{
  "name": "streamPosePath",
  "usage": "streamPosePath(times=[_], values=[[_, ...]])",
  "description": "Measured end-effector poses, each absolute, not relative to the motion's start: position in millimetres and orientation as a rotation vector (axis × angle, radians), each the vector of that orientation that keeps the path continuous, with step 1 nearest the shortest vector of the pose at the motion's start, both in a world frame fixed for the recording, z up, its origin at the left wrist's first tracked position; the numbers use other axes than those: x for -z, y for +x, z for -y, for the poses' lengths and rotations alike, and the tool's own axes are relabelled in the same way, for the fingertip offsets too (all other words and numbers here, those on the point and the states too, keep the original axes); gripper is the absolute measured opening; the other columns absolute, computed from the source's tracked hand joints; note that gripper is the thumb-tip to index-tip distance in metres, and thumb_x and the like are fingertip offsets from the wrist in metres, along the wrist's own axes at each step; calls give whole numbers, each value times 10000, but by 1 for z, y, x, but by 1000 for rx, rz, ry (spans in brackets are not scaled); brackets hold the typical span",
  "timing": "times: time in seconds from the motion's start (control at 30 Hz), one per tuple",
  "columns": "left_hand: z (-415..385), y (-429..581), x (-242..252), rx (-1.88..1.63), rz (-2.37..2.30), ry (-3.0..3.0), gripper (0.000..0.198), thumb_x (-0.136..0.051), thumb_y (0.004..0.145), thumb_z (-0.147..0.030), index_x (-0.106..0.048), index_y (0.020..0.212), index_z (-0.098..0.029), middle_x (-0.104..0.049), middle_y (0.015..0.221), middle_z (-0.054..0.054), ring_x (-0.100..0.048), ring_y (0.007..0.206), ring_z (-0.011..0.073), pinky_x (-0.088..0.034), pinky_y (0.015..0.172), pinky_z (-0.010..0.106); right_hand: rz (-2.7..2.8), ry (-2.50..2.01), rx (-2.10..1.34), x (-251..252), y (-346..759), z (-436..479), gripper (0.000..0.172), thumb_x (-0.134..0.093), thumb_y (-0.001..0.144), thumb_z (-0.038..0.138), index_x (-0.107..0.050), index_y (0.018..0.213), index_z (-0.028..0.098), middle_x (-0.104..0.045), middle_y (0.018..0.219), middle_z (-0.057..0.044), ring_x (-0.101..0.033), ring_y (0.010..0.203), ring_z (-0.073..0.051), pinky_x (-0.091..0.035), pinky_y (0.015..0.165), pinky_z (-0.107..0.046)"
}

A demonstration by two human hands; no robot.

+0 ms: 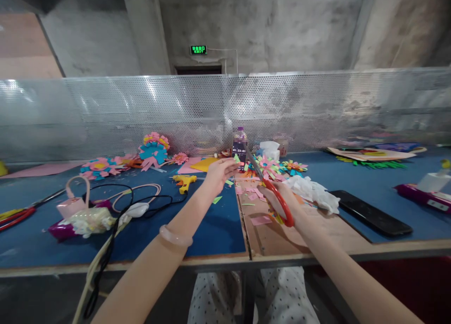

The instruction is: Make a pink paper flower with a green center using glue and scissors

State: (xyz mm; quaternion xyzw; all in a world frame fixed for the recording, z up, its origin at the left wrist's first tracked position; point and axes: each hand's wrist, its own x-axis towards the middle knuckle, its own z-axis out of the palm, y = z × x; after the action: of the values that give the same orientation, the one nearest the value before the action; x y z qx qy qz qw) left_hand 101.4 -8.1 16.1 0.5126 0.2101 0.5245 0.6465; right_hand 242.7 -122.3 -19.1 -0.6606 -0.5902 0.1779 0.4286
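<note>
My left hand (219,174), with a pale bangle (175,235) on the wrist, is raised over the table's middle. Its fingertips pinch a small piece of green paper (237,158). Scissors with red handles (281,202) are gripped in my right hand (276,192), their blades pointing up and away to the left, close to the green piece. Whether the blades touch the paper I cannot tell. Behind the hands stands a bottle with a purple cap (240,129), partly covered by a phone-like timer display (239,150). Pink paper scraps (260,220) lie below.
A yellow glue gun (184,182) and tangled cables lie left, with paper flowers (153,152) behind. To the right are crumpled white tissue (313,192), a black phone (369,212) and a purple bottle-like item (421,197). A perforated metal screen (141,107) closes the back.
</note>
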Motion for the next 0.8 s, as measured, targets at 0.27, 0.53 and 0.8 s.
streamPosePath(times=[0.27, 0.53, 0.8], values=[[-25, 36, -23, -886, -683, 1501, 218, -713, 654, -188, -665, 859, -131, -691, 843, 83, -635, 702, 130, -482, 712, 266, 1740, -2024, -185, 4, 292, 131, 248, -559, 684, 383, -541, 563, 167, -573, 555, -56, -513, 510, -163, -283, 471, -256], [-30, 9, -20, -261, -901, 1846, 216, -756, 562, -248, -713, 763, -180, -704, 746, 48, -633, 693, 157, -455, 619, 237, 1963, -2215, -83, 19, 309, 130, 242, -588, 658, 400, -585, 621, 161, -612, 588, -70, -518, 506, -175, -272, 467, -264], [-30, 13, -18, -6, -1066, 2025, 150, -744, 504, -259, -711, 648, -232, -713, 660, 27, -647, 655, 167, -351, 492, 189, 2044, -2152, 40, 0, 303, 128, 257, -655, 633, 421, -587, 556, 185, -590, 562, -79, -515, 500, -191, -251, 471, -277]])
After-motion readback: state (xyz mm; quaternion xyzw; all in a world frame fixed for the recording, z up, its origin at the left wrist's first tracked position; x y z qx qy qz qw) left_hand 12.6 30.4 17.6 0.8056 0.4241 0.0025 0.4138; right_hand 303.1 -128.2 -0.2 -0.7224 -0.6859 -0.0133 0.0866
